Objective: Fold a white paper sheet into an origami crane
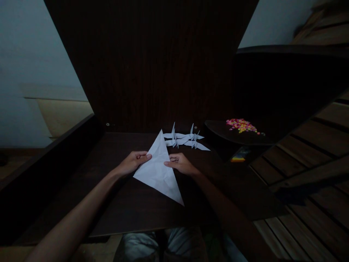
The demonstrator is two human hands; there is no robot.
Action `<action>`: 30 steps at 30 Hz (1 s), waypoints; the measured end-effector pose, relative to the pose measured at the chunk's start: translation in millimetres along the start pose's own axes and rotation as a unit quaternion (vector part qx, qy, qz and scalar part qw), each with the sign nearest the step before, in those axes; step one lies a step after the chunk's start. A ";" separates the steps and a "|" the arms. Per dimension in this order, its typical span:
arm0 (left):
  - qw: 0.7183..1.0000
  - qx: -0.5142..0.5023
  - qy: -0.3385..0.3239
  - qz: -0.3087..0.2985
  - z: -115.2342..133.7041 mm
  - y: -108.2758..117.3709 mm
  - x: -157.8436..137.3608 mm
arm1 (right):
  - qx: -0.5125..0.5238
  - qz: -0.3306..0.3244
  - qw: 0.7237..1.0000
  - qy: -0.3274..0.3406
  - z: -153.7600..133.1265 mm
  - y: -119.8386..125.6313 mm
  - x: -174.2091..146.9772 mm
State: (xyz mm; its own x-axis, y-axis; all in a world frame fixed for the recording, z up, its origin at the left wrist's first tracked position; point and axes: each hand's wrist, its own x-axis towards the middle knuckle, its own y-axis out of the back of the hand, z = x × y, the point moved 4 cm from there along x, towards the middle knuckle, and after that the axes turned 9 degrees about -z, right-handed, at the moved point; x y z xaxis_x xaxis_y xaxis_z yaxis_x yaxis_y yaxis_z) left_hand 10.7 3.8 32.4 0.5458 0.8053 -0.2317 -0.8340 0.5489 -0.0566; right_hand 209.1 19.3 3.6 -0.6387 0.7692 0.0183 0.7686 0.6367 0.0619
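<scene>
A creased white sheet of paper, folded into a triangle, is held above the dark desk, one corner pointing away from me. On its left edge my left hand pinches it, thumb on top and fingers underneath. My right hand grips the opposite edge the same way, its thumb lying on the paper. Just beyond the sheet, several folded white paper cranes stand close together, their wings overlapping. The paper's far corner comes near the leftmost wings.
A small corner shelf at the right bears a heap of pink, yellow and orange bits. Below it lies a small colourful item. A dark side panel bounds the desk on the left; wooden slats are at far right.
</scene>
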 end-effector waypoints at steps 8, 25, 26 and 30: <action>0.998 0.047 -0.014 -0.034 -4.9 -0.9 -0.8 | 0.044 0.090 0.994 0.048 -1.6 7.7 -1.1; 1.000 -0.022 -0.021 0.009 -8.2 2.0 0.8 | 0.117 0.068 0.991 0.010 0.4 -3.3 -6.5; 0.999 -0.025 -0.025 0.014 -8.1 2.4 0.9 | 0.121 0.064 0.991 0.009 0.8 -3.5 -6.6; 0.998 -0.033 -0.051 0.033 -5.7 3.6 0.4 | 0.116 0.078 0.990 0.008 5.6 -0.5 -4.8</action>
State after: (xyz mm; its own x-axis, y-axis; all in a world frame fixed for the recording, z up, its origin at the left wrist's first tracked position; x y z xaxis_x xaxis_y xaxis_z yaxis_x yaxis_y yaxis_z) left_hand 7.4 4.8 26.5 0.4914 0.8601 -0.1369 -0.8705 0.4800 -0.1090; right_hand 212.0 15.6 -2.1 -0.5102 0.8597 0.0245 0.8446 0.5062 -0.1743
